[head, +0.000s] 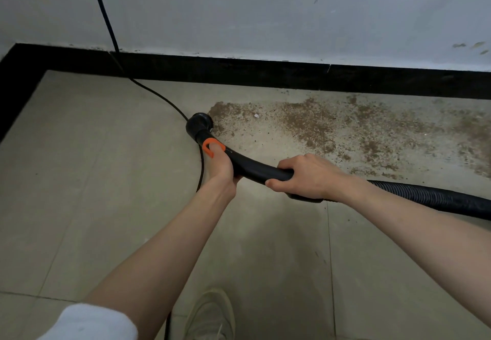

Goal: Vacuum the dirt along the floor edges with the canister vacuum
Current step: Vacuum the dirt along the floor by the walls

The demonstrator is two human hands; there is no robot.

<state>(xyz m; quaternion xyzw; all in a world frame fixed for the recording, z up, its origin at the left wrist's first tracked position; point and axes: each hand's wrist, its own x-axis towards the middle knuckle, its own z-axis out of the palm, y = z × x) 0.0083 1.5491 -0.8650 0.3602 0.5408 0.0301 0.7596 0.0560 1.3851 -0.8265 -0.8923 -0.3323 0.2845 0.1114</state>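
Here we have both hands on the vacuum's curved black wand (255,167): our left hand (221,165) grasps it from below, just behind the orange clip (211,146), and our right hand (305,177) is clenched over it where the ribbed hose (430,199) joins. So each grip is closed around the wand. Its round nozzle (199,124) sits on the tiled floor (93,140), touching the left end of the brown dirt (318,124). That dirt spreads rightward in a wide band near the black baseboard (265,71), thick in patches. Left of the nozzle the tiles look clean, so we judge the pass is barely begun; almost the whole band is left. A black power cord (106,21) drops down the wall (292,7) and runs past the nozzle toward our shoe (212,315).
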